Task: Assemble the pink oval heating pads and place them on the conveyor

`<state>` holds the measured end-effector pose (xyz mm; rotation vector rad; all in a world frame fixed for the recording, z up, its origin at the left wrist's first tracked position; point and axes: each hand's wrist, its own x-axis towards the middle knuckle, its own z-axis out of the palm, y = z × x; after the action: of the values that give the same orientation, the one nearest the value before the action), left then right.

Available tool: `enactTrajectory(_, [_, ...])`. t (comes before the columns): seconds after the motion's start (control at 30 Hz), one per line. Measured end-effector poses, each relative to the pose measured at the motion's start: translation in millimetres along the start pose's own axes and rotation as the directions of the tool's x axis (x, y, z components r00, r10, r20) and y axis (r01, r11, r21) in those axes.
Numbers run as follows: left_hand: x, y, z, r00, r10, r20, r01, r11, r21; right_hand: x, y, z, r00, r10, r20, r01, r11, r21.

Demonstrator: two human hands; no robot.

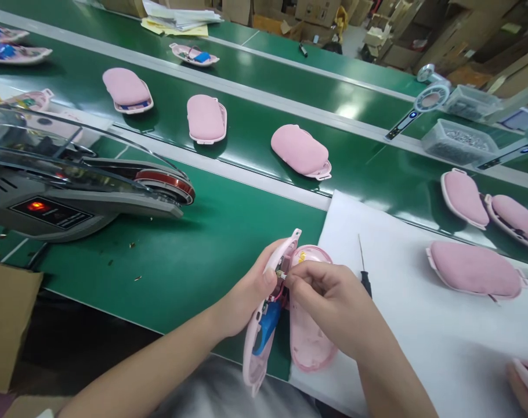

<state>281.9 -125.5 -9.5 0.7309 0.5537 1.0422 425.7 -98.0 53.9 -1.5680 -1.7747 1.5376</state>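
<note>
We have the left hand (249,297) closed around the side of a pink shell half (248,349), held tipped up on its edge at the near edge of the desk (223,232). A blue pack (268,326) sits in its lower part, and the long axis runs from the near edge toward the far side, slanting slightly right.

Our right hand (333,310) is drawn in, thumb and forefinger brought together at a small pale connector (282,275) just beside the left thumb. It lies directly left of the right fingertips, with both hands about equally near. The fingers cover part of it, so we cannot tell whether it is seated; it seems to be pinched.

Another pink half (311,348) lies open side up below the right hand, its long axis almost parallel, overlapping the left edge of the white sheet (390,331). To its right, a black-handled screwdriver (365,283) rests on that sheet, pointing toward the desk's far edge. A grey machine (129,203) stands toward the desk's left end.
</note>
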Motion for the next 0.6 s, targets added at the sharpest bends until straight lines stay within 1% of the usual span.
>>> enactTrajectory(0.1, [1,-1,-1.3,1.0,-0.004,0.015,0.003,1.0,0.027,2,0,-1,1.0,-0.021,0.016,0.021,1.0,-0.009])
enactTrajectory(0.17, [1,-1,-1.0,1.0,-0.008,0.0,0.008,0.998,0.063,2,0,-2,1.0,-0.023,0.018,0.023,0.999,-0.045])
enactTrajectory(0.27, [0,2,2.7,1.0,-0.009,-0.02,0.012,0.989,0.146,-3,-2,-3,0.999,-0.049,0.003,0.049,0.993,-0.105])
enactTrajectory(0.33, [-1,6,7.2,0.999,-0.043,-0.028,0.048,0.977,0.206,-6,-3,-2,0.996,-0.082,-0.016,0.079,0.988,-0.136])
enactTrajectory(0.4, [-2,10,12.1,0.995,-0.083,-0.062,0.096,0.967,0.238,-9,-4,-1,0.994,-0.103,-0.034,0.097,0.982,-0.161])
enactTrajectory(0.47, [-2,12,16.1,0.992,-0.1,-0.081,0.116,0.967,0.226,-8,-5,0,0.994,-0.1,-0.035,0.093,0.983,-0.159])
enactTrajectory(0.53, [-1,13,18.4,0.991,-0.088,-0.103,0.109,0.971,0.215,-6,-7,-2,0.995,-0.091,-0.029,0.086,0.986,-0.146])
enactTrajectory(0.57, [1,13,18.8,0.989,-0.077,-0.125,0.103,0.97,0.22,-6,-7,-3,0.996,-0.091,-0.024,0.086,0.986,-0.142])
enactTrajectory(0.6, [2,14,18.7,0.983,-0.068,-0.168,0.106,0.968,0.229,-7,-6,-5,0.995,-0.093,-0.047,0.085,0.985,-0.152])
